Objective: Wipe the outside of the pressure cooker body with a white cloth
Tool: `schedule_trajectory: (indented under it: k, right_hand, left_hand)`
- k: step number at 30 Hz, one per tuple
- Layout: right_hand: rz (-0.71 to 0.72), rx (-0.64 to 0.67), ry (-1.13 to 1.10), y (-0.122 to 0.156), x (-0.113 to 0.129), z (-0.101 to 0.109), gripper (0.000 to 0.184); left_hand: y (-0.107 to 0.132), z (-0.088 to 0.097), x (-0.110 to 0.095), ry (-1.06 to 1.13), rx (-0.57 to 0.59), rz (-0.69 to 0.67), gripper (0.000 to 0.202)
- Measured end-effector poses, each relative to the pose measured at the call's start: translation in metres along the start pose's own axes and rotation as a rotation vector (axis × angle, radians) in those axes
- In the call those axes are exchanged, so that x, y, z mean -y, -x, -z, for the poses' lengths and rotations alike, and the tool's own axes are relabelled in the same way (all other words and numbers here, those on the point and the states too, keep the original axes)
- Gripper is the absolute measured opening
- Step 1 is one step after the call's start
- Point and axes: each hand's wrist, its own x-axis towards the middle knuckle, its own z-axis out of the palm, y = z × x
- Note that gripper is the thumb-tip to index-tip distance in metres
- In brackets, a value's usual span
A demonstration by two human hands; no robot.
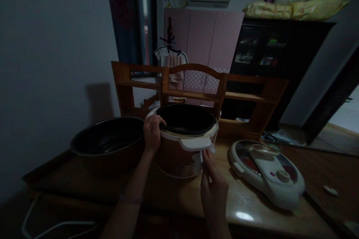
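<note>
An electric pressure cooker body [179, 160], brown with a white rim, stands without its lid on the table, its dark inner pot [186, 119] inside. My left hand [153, 131] grips the cooker's rim at the left, fingers bent over the edge. Below the white handle [196, 143], my right hand [213, 183] has its fingers closed on a small whitish piece [201, 157]; its kind is too dim to tell. The cooker's lid [266, 173], cream with a knob and a handle, lies on the table to the right.
A large dark basin [108, 153] stands left of the cooker, close to my left arm. Behind the cooker rises a wooden shelf unit [193, 93] along the table's back edge. The wooden table [244, 201] ends near my body.
</note>
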Motion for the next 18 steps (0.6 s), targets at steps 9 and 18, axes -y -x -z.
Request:
schedule_trajectory:
  k: [9, 18]
  right_hand:
    - [0.411, 0.095, 0.151, 0.031, -0.017, -0.04, 0.069]
    - [0.64, 0.254, 0.183, -0.009, 0.011, -0.053, 0.067]
  left_hand:
    - [0.0, -0.001, 0.0, 0.0, -0.004, -0.013, 0.052]
    - [0.0, -0.001, 0.0, -0.001, 0.009, -0.005, 0.052]
